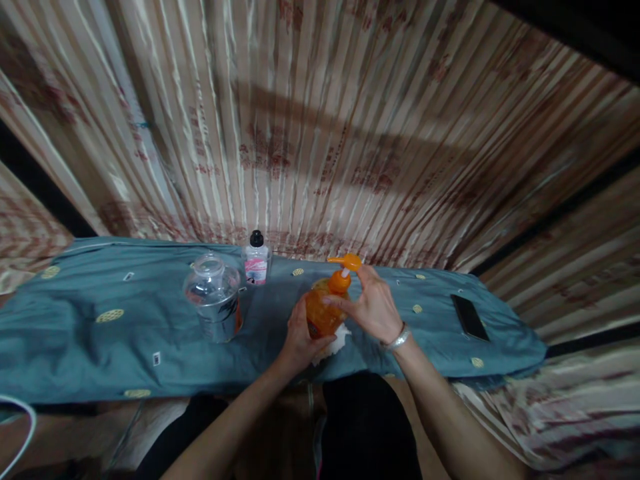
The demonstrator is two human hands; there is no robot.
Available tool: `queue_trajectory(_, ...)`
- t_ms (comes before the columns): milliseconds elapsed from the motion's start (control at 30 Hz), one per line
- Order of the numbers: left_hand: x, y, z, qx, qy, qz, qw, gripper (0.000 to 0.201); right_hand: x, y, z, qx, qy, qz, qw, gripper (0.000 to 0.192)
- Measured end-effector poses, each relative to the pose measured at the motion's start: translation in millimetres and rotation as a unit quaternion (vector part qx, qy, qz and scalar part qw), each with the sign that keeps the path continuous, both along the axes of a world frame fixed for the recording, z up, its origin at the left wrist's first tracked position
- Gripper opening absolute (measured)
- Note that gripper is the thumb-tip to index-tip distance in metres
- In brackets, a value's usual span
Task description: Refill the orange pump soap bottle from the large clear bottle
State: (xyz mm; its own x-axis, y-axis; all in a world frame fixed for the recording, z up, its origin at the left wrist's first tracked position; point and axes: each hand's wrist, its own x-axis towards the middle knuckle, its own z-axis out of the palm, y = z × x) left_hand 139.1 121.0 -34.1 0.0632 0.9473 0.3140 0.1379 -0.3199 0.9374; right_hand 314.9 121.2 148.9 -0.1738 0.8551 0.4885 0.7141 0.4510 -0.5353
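Note:
An orange pump bottle [320, 310] with a raised orange pump head is tilted slightly to the right above the cloth-covered surface. My left hand [299, 341] is wrapped round its lower left side. My right hand [374, 305] grips it near the neck from the right, its thumb across the front and its other fingers partly hidden behind. Beneath the bottle, a crumpled white tissue [340, 340] shows in part. Left of my hands stand a clear plastic cup with a domed lid [219, 313] and a small clear bottle with a black cap [257, 260].
A green-blue patterned cloth [165, 300] covers the long surface before me. A dark phone [469, 317] lies at the right. Patterned curtains [300, 133] hang close behind and at the sides. A white cable [31, 420] curves at the lower left.

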Motion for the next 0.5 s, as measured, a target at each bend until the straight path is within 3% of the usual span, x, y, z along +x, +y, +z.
queue_trajectory(67, -0.1, -0.2, 0.8, 0.002, 0.000, -0.001, 1.000, 0.115, 8.3, 1.0, 6.9, -0.041, 0.011, 0.049, 0.998, 0.063)
queue_trajectory(200, 0.4, -0.8, 3.3, 0.003, 0.000, -0.001, 1.000, 0.114, 22.0, 4.4, 16.4, -0.080, 0.027, 0.126, 0.988, 0.041)
queue_trajectory(500, 1.0, -1.0, 5.0, 0.006, 0.006, -0.002, 1.000, 0.114, 14.8, -3.1, 1.7, -0.041, 0.059, 0.094, 0.993, 0.039)
